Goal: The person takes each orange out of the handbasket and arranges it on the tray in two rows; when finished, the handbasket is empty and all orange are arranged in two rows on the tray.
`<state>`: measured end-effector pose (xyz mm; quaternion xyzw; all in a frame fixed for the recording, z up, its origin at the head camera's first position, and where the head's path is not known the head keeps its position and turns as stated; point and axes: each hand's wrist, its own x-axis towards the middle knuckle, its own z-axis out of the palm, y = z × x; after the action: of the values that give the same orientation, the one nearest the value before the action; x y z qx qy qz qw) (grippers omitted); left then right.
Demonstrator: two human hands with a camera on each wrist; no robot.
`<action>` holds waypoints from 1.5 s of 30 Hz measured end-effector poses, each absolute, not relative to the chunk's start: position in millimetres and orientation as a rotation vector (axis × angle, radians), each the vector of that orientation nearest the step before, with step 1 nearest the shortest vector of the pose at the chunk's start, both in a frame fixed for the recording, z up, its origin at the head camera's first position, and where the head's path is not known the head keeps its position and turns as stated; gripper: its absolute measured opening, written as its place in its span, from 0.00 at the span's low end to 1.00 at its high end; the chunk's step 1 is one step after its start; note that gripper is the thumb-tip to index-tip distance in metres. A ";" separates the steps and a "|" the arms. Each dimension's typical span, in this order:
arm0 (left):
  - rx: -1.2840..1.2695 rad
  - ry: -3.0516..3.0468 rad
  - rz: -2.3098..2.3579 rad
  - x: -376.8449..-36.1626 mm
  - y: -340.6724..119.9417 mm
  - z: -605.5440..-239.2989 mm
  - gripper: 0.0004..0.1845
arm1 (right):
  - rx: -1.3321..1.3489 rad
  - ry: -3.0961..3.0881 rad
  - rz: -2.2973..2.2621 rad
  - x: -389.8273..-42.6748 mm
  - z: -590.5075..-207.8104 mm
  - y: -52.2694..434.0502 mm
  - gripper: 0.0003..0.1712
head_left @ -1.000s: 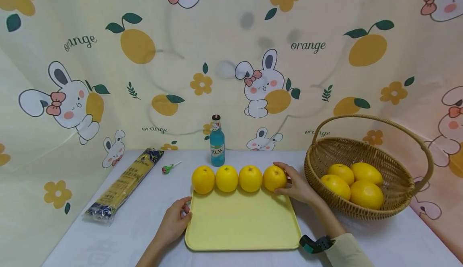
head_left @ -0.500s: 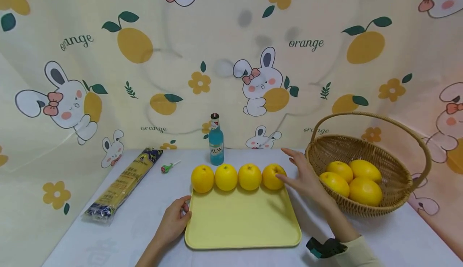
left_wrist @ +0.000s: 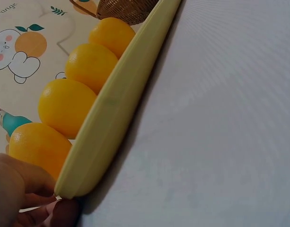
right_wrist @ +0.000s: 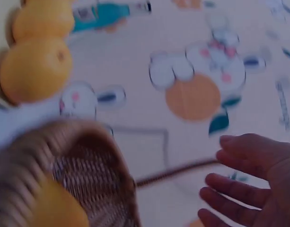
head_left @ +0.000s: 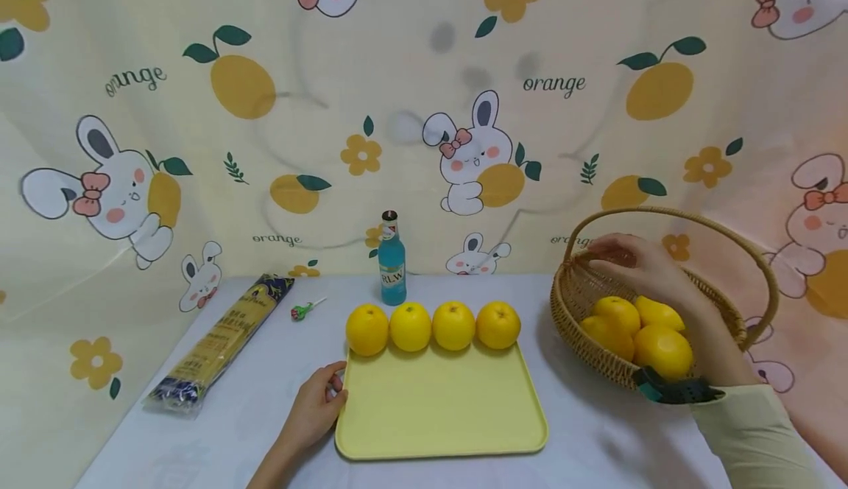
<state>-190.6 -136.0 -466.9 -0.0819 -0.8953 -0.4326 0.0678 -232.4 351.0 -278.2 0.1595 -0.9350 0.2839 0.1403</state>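
My left hand (head_left: 316, 408) holds the left edge of a pale yellow tray (head_left: 440, 408); in the left wrist view its fingers (left_wrist: 38, 182) pinch the rim at a corner. Several oranges (head_left: 453, 325) stand in a row along the tray's far edge. To the right, my right hand (head_left: 636, 264) hovers over a wicker basket (head_left: 570, 319), under its arched handle, with nothing in its grasp. More oranges (head_left: 662, 351) lie in the basket, partly covered by the right forearm. The right wrist view shows that hand's fingers (right_wrist: 237, 189) spread beside the handle.
A blue bottle (head_left: 392, 268) stands upright behind the row. On the left lie a long plastic pack (head_left: 221, 338) and a small lollipop (head_left: 303, 311). A printed curtain (head_left: 371, 91) hangs behind the table.
My right hand has let go of the rightmost orange in the row and moved right, over the basket. The left hand stays at the tray's edge.
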 end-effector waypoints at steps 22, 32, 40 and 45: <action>-0.232 -2.735 -1.270 -186.1 -138.0 -467.8 0.23 | 0.118 -3.224 0.764 -249.5 -320.9 449.1 0.44; -0.244 -2.745 -1.256 -187.8 -135.6 -468.0 0.23 | -0.075 -3.360 0.952 -245.4 -345.2 467.4 0.50; -0.249 -2.744 -1.265 -190.6 -135.5 -467.7 0.23 | -0.192 -3.425 0.978 -243.8 -342.5 466.4 0.55; -0.250 -2.749 -1.251 -189.6 -134.8 -467.1 0.23 | -0.058 -3.405 0.813 -244.5 -344.4 467.5 0.52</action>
<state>-189.6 -134.8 -467.1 -0.0824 -0.9057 -0.4122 0.0555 -244.5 467.5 -344.4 -0.0164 -0.9569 0.2284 -0.1789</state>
